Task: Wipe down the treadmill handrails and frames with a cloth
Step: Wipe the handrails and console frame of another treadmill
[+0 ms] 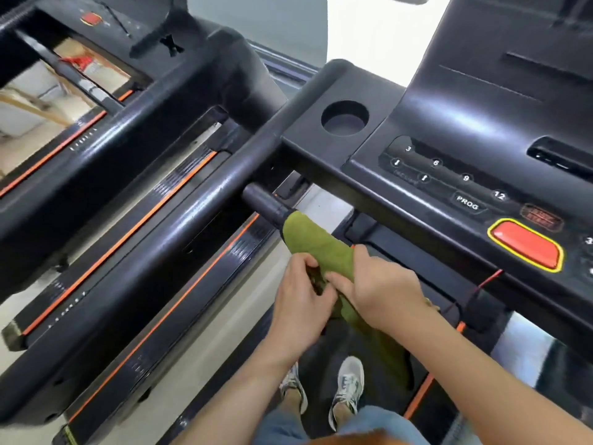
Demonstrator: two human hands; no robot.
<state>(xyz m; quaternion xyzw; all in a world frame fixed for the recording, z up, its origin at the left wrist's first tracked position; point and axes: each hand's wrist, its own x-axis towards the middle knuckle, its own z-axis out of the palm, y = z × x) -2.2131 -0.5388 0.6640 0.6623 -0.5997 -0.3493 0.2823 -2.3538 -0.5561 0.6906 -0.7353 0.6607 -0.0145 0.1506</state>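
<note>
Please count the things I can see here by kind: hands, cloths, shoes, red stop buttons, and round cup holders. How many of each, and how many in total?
Hands: 2, left hand and right hand
Green cloth: 1
Shoes: 2
Red stop buttons: 2, near and far
Cup holder: 1
Total: 8

"PROG", 3, 6, 9, 12 on console [449, 175]

Console [455, 175] overhangs short handle [261, 203] closely; open gap below toward belt [324, 358]; side handrail [167, 220] blocks left.
</note>
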